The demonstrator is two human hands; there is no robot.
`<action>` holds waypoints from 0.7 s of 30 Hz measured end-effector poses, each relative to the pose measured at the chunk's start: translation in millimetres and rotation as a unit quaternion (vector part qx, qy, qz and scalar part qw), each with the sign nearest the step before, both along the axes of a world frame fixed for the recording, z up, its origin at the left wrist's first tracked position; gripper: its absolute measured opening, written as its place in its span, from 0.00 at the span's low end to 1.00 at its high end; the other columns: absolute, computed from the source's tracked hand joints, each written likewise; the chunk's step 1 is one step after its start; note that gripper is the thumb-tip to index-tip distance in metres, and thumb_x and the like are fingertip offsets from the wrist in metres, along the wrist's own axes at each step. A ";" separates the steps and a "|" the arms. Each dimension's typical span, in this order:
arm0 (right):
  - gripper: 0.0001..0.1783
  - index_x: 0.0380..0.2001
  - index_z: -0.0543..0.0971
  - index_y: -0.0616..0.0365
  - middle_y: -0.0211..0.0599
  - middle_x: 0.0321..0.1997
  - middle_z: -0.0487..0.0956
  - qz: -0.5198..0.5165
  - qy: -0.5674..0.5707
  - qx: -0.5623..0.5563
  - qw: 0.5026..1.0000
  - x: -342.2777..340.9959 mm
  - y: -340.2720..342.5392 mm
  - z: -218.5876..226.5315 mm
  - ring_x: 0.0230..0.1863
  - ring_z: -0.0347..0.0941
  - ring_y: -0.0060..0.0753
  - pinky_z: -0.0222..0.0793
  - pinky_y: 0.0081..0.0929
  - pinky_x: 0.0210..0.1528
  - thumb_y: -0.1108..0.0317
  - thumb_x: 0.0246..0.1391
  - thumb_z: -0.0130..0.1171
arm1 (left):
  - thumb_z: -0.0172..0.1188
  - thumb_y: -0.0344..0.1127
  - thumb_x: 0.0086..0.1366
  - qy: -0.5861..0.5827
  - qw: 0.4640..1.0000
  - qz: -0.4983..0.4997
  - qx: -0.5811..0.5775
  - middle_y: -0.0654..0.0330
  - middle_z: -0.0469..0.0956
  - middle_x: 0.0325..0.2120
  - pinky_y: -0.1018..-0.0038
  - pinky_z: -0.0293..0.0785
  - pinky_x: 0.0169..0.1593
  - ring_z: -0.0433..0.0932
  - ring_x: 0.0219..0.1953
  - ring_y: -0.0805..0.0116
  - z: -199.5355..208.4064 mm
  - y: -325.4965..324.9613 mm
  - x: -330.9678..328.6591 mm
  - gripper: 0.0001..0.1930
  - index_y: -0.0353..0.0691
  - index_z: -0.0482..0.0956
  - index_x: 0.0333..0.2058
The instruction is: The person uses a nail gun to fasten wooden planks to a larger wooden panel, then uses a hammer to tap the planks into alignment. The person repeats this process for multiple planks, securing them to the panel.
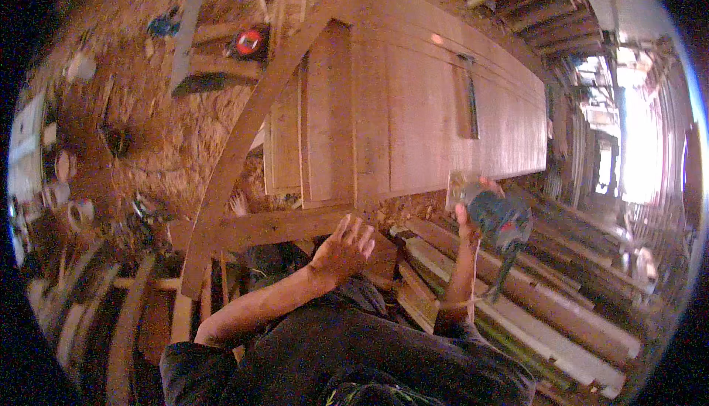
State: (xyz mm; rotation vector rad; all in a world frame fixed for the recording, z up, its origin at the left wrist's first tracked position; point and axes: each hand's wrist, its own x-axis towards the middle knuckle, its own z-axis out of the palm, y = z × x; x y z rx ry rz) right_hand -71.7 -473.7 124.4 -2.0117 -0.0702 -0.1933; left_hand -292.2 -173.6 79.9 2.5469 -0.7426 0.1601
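Observation:
My right hand [465,225] grips a dark, corded power tool [498,218] with a pale flat plate at its far end. Motion blur hides which kind of power tool it is. The tool is held up at the near right of a large wooden panel [428,103]. My left hand [344,249] holds nothing, its fingers stretched out and somewhat blurred, by a wooden crosspiece [273,225] near my body. Across the left of the panel runs a long wooden board [240,136], reaching from the far middle down to the near left.
A dark, slim tool [470,96] lies on the panel. Left of it, a red and black round object [249,42] rests on wooden pieces above shaving-strewn ground [177,125]. Long planks [532,288] are stacked at the near right, and curved timbers [129,332] lie at the near left.

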 end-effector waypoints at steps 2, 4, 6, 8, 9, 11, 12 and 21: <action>0.32 0.56 0.77 0.56 0.37 0.57 0.79 0.001 -0.036 -0.077 0.996 -47.1 -14.7 18.8 0.63 0.70 0.38 0.52 0.41 0.74 0.56 0.49 0.71 | 0.53 0.38 0.70 0.078 0.993 -0.035 0.080 0.56 0.79 0.58 0.55 0.70 0.66 0.78 0.59 0.55 33.1 12.6 18.8 0.23 0.48 0.73 0.63; 0.32 0.55 0.77 0.56 0.37 0.56 0.80 0.006 -0.073 -0.165 0.984 -81.6 -33.5 46.1 0.62 0.72 0.39 0.53 0.42 0.73 0.57 0.47 0.71 | 0.57 0.38 0.68 0.079 0.982 -0.043 -0.166 0.55 0.79 0.57 0.57 0.75 0.61 0.80 0.54 0.54 54.6 16.4 62.9 0.27 0.47 0.72 0.65; 0.32 0.54 0.78 0.55 0.37 0.55 0.80 0.045 -0.113 -0.199 0.972 -77.2 -40.2 47.7 0.61 0.73 0.39 0.53 0.43 0.73 0.58 0.45 0.72 | 0.62 0.39 0.65 0.117 0.969 0.017 -0.216 0.55 0.79 0.57 0.58 0.75 0.60 0.80 0.54 0.52 115.9 10.8 91.1 0.32 0.49 0.68 0.68; 0.32 0.53 0.78 0.54 0.37 0.53 0.81 0.067 -0.137 -0.238 0.959 -71.6 -59.3 61.3 0.60 0.74 0.40 0.53 0.44 0.73 0.59 0.43 0.72 | 0.66 0.39 0.62 0.044 0.951 -0.058 -0.299 0.56 0.78 0.58 0.58 0.76 0.59 0.79 0.54 0.51 143.7 -14.8 113.1 0.36 0.51 0.67 0.69; 0.32 0.53 0.78 0.54 0.37 0.53 0.82 0.085 -0.151 -0.230 0.958 -61.5 -64.5 54.9 0.59 0.75 0.40 0.54 0.44 0.73 0.59 0.42 0.73 | 0.68 0.39 0.60 0.002 0.944 -0.074 -0.321 0.57 0.77 0.59 0.57 0.76 0.59 0.79 0.55 0.51 148.8 -25.5 122.7 0.38 0.52 0.67 0.69; 0.32 0.52 0.78 0.53 0.37 0.51 0.83 0.109 -0.176 -0.234 0.950 -46.5 -86.9 48.4 0.58 0.76 0.40 0.54 0.45 0.72 0.60 0.40 0.73 | 0.70 0.39 0.59 0.048 0.956 -0.099 -0.271 0.58 0.75 0.60 0.57 0.76 0.58 0.78 0.56 0.51 153.1 -59.4 134.2 0.37 0.53 0.69 0.68; 0.32 0.52 0.78 0.52 0.36 0.51 0.83 0.117 -0.190 -0.253 0.941 -40.6 -103.1 55.5 0.57 0.77 0.42 0.55 0.46 0.72 0.59 0.39 0.73 | 0.71 0.40 0.58 0.045 0.957 -0.110 -0.264 0.59 0.75 0.61 0.56 0.75 0.58 0.78 0.56 0.51 150.5 -79.3 144.1 0.37 0.53 0.70 0.67; 0.38 0.52 0.78 0.52 0.34 0.49 0.83 0.181 -0.138 -0.225 0.947 -5.2 -201.8 54.9 0.58 0.76 0.43 0.52 0.47 0.72 0.46 0.35 0.72 | 0.69 0.41 0.58 -0.040 0.979 -0.076 -0.183 0.60 0.77 0.56 0.55 0.76 0.57 0.78 0.57 0.55 157.0 -193.3 164.7 0.32 0.57 0.74 0.63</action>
